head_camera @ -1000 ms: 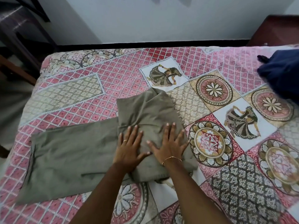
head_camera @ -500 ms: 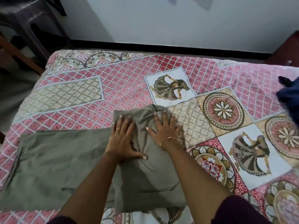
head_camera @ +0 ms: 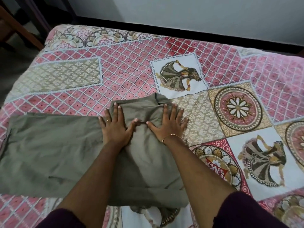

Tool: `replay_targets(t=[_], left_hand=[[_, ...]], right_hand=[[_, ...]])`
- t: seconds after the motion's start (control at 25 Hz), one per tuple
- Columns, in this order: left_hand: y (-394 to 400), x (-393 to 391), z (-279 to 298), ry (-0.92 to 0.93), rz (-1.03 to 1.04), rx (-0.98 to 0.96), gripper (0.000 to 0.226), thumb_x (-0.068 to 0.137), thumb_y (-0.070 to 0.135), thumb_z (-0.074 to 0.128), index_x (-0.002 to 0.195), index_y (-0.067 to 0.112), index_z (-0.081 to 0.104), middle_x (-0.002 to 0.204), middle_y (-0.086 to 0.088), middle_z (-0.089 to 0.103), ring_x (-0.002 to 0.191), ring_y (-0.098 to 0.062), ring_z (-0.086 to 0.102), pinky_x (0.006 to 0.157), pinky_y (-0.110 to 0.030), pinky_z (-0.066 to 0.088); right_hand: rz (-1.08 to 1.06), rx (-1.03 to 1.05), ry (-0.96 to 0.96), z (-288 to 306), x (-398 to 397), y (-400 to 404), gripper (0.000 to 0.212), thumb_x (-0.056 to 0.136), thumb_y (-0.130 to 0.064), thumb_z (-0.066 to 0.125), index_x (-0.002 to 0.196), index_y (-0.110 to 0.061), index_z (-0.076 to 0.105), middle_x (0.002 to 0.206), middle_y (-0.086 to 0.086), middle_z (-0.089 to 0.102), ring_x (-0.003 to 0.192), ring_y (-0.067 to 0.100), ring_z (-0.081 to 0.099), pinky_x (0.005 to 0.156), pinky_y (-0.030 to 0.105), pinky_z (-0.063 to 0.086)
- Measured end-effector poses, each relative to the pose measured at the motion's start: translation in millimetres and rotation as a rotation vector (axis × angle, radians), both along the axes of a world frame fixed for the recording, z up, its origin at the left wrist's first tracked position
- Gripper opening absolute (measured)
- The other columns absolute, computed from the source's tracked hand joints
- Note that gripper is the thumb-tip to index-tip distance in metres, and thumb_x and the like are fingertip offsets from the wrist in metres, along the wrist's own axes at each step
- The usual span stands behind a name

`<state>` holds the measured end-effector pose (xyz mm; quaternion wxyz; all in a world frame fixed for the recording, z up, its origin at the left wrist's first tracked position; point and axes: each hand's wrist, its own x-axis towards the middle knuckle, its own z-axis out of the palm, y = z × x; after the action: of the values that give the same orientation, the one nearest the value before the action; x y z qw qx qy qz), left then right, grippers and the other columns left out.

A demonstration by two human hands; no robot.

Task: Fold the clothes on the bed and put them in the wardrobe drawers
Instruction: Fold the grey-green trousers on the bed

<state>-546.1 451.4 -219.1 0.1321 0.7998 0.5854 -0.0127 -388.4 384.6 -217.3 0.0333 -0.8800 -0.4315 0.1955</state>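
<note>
Near the bed's [head_camera: 230, 51] front edge, my left hand [head_camera: 115, 127] and right hand [head_camera: 167, 125] press flat, fingers spread, on the folded end of the olive garment [head_camera: 49, 145]. Its unfolded length runs away toward the left edge, so my left hand's nearer for the next fold, I reckon.

Both forearms are bare from the hands up to dark maroon sleeves [head_camera: 250, 211] that end above the elbows. The left hand [head_camera: 115, 127] wears a thin gold ring [head_camera: 107, 120] on one of its fingers. The right hand [head_camera: 167, 124] has a slim gold bangle [head_camera: 170, 136] around the wrist. The fingernails are short and pale.
</note>
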Motion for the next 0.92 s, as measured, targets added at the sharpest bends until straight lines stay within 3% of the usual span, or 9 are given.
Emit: replay_targets(t=[0.16, 0.36, 0.48, 0.6, 0.72, 0.84, 0.92], left_hand=[[-38, -13, 14, -0.114, -0.021, 0.092, 0.107, 0.071, 0.080, 0.005, 0.148, 0.007, 0.019, 0.157, -0.011, 0.010, 0.145, -0.029, -0.002, 0.115, -0.045, -0.007], [-93, -31, 19, -0.088, -0.051, -0.043, 0.115, 0.060, 0.087, -0.018, 0.150, 0.022, 0.010, 0.158, -0.004, -0.004, 0.145, -0.029, -0.008, 0.116, -0.047, 0.000], [-93, -34, 15, -0.012, -0.051, -0.115, 0.109, 0.059, 0.086, -0.012, 0.150, 0.028, 0.002, 0.157, 0.002, -0.016, 0.143, -0.027, -0.020, 0.112, -0.055, -0.005], [-89, -31, 16, 0.015, -0.072, -0.131, 0.106, 0.058, 0.081, -0.008, 0.150, 0.029, -0.001, 0.156, 0.002, -0.020, 0.142, -0.028, -0.023, 0.110, -0.060, -0.005], [-83, -37, 21, -0.079, -0.097, -0.205, 0.111, 0.053, 0.084, -0.001, 0.150, 0.029, 0.003, 0.157, 0.002, -0.017, 0.142, -0.027, -0.022, 0.110, -0.059, -0.006], [-77, -55, 36, -0.467, -0.042, -0.351, 0.106, 0.056, 0.082, 0.027, 0.146, 0.025, 0.030, 0.158, 0.001, 0.005, 0.145, -0.022, -0.007, 0.114, -0.053, -0.004], [-74, -67, 53, -0.743, 0.058, -0.459, 0.077, 0.074, 0.066, 0.051, 0.136, 0.021, 0.046, 0.153, -0.003, 0.028, 0.143, -0.020, 0.017, 0.117, -0.044, 0.013]], right_hand=[[0.008, -0.017, 0.028, 7, 1, -2, 0.100, 0.076, -0.078, 0.035, 0.149, -0.025, -0.009, 0.156, 0.012, -0.016, 0.141, 0.034, -0.020, 0.109, 0.059, -0.010], [-0.066, -0.017, 0.028, 22, -13, -36, 0.091, 0.083, -0.073, 0.031, 0.149, -0.023, -0.006, 0.155, 0.020, -0.004, 0.144, 0.034, -0.003, 0.117, 0.047, 0.005], [-0.240, 0.063, 0.024, 34, -29, -64, 0.091, 0.081, -0.066, 0.047, 0.148, -0.014, 0.015, 0.149, 0.021, 0.022, 0.137, 0.035, 0.023, 0.111, 0.042, 0.021], [-0.585, 0.211, 0.352, 45, -31, -79, 0.085, 0.073, -0.048, 0.072, 0.135, -0.003, 0.037, 0.136, 0.022, 0.044, 0.125, 0.035, 0.044, 0.100, 0.035, 0.036], [-0.672, 0.251, 0.697, 61, -28, -89, 0.065, 0.074, -0.031, 0.076, 0.126, -0.003, 0.051, 0.127, 0.013, 0.056, 0.114, 0.028, 0.054, 0.092, 0.029, 0.044], [-0.633, 0.317, 0.996, 101, -36, -90, 0.041, 0.077, -0.015, 0.073, 0.113, -0.016, 0.054, 0.108, 0.003, 0.063, 0.091, 0.021, 0.060, 0.078, 0.028, 0.050], [-0.580, 0.345, 1.163, 129, -56, -82, 0.041, 0.079, -0.008, 0.069, 0.113, -0.021, 0.051, 0.107, 0.006, 0.065, 0.086, 0.022, 0.062, 0.076, 0.031, 0.053]])
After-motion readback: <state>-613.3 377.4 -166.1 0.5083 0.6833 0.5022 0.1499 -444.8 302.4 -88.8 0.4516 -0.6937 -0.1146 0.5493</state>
